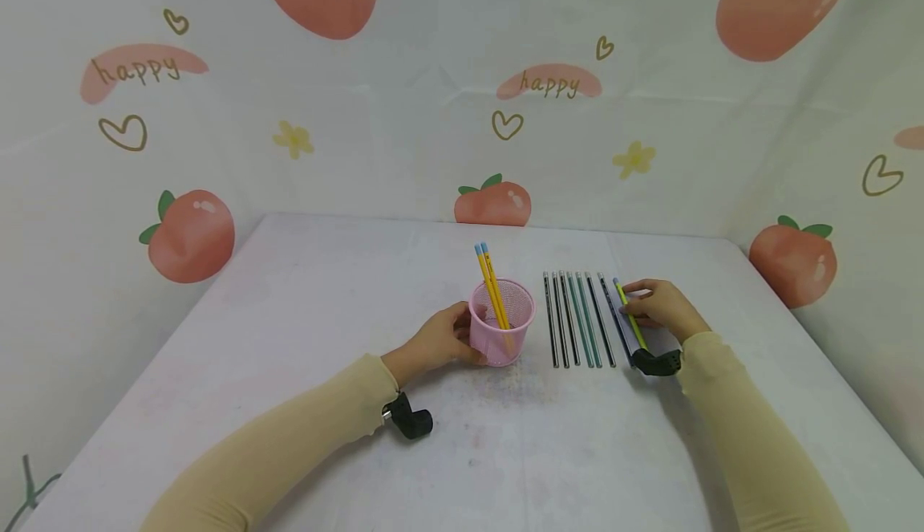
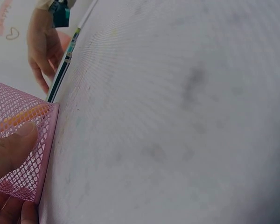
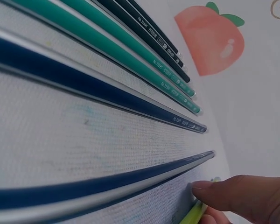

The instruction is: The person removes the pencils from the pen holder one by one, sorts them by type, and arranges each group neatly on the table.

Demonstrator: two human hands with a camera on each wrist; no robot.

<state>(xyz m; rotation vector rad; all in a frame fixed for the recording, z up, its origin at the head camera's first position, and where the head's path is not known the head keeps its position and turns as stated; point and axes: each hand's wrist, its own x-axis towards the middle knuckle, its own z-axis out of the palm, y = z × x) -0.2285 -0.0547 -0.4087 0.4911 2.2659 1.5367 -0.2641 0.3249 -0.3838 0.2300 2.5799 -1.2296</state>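
Observation:
My left hand [image 1: 436,338] holds a pink mesh pencil cup [image 1: 492,347] by its left side, with the thumb on the wall nearest me. Two yellow pencils [image 1: 492,279] with light blue ends lean upright inside the cup. Over at the right, my right hand [image 1: 667,309] pinches a yellow-green pencil [image 3: 192,214] near its far end between thumb and fingers. Just left of that pencil lies a dark blue pencil [image 3: 107,179]. Further left in the same row are another dark blue pencil [image 3: 130,107], two green pencils [image 3: 144,70] and several black pencils [image 3: 154,39].
The row of pencils lies between the cup and my right hand on a white cloth-covered table [image 1: 303,291]. Behind it hangs a white backdrop [image 1: 404,147] printed with peaches, hearts and flowers. A black wrist camera [image 1: 413,421] sits below my left sleeve.

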